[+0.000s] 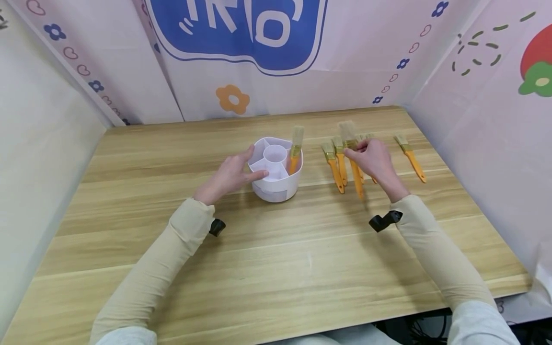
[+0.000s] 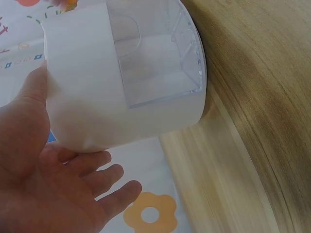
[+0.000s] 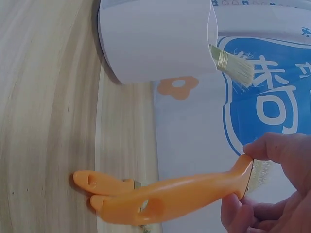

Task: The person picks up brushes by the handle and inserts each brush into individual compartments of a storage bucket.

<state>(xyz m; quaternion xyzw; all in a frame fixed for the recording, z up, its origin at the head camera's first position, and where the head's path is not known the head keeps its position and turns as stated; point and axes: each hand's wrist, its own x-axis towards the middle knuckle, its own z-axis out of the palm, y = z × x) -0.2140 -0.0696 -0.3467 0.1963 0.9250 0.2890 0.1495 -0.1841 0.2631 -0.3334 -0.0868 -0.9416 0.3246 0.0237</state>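
A round white desk organizer with several compartments stands upright on the table. One paintbrush with an orange handle leans in its right compartment, bristles up. My left hand rests at the organizer's left side, thumb by the rim and fingers loosely spread, as the left wrist view also shows. A clear drawer is set into the organizer's wall. To the right, my right hand pinches a wide paintbrush near its metal collar, the orange handle pointing down toward me.
Several smaller paintbrushes lie around and beneath the held one. Another paintbrush lies apart farther right. Printed paper walls border the wooden table at the back and sides.
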